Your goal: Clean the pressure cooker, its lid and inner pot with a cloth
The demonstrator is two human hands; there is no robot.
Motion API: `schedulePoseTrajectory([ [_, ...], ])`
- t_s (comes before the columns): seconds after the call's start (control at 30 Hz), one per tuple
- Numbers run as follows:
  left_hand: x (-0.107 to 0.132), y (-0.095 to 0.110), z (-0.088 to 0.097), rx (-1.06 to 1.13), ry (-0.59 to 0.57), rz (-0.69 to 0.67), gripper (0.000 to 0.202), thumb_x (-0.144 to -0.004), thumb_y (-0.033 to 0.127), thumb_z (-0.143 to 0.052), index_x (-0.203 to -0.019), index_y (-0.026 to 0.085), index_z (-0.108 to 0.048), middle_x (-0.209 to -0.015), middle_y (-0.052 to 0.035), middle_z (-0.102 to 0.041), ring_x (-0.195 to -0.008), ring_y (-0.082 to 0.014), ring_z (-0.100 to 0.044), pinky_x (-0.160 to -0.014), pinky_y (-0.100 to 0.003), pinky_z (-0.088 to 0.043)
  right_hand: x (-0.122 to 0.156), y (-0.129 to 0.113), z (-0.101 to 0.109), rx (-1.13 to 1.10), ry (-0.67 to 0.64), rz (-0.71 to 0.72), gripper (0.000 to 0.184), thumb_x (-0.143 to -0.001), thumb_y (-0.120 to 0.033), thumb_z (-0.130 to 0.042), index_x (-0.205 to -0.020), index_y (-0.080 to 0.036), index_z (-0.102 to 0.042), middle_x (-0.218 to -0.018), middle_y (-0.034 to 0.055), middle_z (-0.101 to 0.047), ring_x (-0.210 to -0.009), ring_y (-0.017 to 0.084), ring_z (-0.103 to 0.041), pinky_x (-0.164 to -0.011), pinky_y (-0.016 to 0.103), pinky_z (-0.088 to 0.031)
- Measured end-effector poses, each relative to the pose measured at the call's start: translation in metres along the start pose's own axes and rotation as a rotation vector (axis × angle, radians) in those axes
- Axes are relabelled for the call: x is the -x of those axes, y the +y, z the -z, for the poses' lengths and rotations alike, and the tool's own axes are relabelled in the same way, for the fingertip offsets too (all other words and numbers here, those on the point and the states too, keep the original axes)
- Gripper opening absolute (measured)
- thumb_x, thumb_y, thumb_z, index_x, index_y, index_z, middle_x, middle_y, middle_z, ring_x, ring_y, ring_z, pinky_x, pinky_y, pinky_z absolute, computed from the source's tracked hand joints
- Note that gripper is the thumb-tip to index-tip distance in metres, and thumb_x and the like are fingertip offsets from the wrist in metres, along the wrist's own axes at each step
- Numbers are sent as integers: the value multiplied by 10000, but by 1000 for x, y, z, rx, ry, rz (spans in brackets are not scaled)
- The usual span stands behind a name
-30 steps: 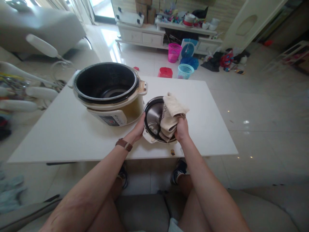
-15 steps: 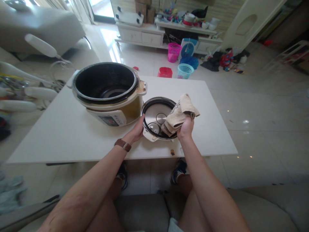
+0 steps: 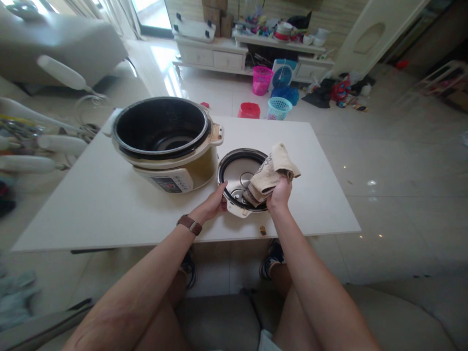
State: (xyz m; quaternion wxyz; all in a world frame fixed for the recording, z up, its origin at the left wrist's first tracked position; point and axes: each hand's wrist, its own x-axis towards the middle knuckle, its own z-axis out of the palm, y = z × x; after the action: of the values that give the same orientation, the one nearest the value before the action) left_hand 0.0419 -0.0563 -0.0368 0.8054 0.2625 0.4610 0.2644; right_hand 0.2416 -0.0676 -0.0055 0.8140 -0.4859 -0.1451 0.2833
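An upturned cooker lid (image 3: 236, 170), round with a black seal and shiny metal inside, lies on the white table (image 3: 91, 204). My left hand (image 3: 215, 204), with a brown watch strap on the wrist, grips the lid's near-left rim. My right hand (image 3: 280, 194) is closed around a crumpled beige cloth (image 3: 272, 170) that rests on the lid's right side. To the left of the lid stands the open rice cooker (image 3: 164, 141) with its dark inner pot.
A small dark bit (image 3: 262, 229) lies near the table's front edge. Beyond the table on the tiled floor stand a red tub (image 3: 249, 110), a pink basket (image 3: 263, 80) and a blue basket (image 3: 279, 107). A white cabinet runs along the back wall. White rods stick out at left.
The lid has gone from tilted up to lying flatter on the table. My right hand and the cloth shifted right and down onto the lid's right side. My left hand slid along the rim.
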Motion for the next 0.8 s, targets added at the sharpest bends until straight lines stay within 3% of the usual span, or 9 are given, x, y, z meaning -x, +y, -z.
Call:
schedulePoseTrajectory([
  [0.13,8,8,-2,-61,-45,61,376,-924,534,-661,-791,182,-655,-767,-69,-741,-658,-204,-682,-702,-327,-564,0,-2,-1,-4,-10,-6,396,-816,-339,-624,-1169,-169,-688,-1120,59,-774,-1065,209,-745,-1022,415,-603],
  [0.37,7,10,0,26,-9,48,250,-855,376,-733,-732,195,-613,-670,-28,-686,-613,-172,-640,-631,-278,-520,2,-3,0,12,1,-22,374,-815,-322,-611,-1154,-178,-671,-1042,26,-776,-975,191,-756,-994,390,-610],
  [0.8,1,8,-9,134,33,0,201,-847,240,-656,-670,191,-575,-590,-5,-617,-530,-141,-580,-562,-257,-478,-1,-9,1,-39,1,-20,359,-793,-281,-612,-1128,-172,-685,-1048,31,-782,-1001,196,-752,-1009,398,-607],
])
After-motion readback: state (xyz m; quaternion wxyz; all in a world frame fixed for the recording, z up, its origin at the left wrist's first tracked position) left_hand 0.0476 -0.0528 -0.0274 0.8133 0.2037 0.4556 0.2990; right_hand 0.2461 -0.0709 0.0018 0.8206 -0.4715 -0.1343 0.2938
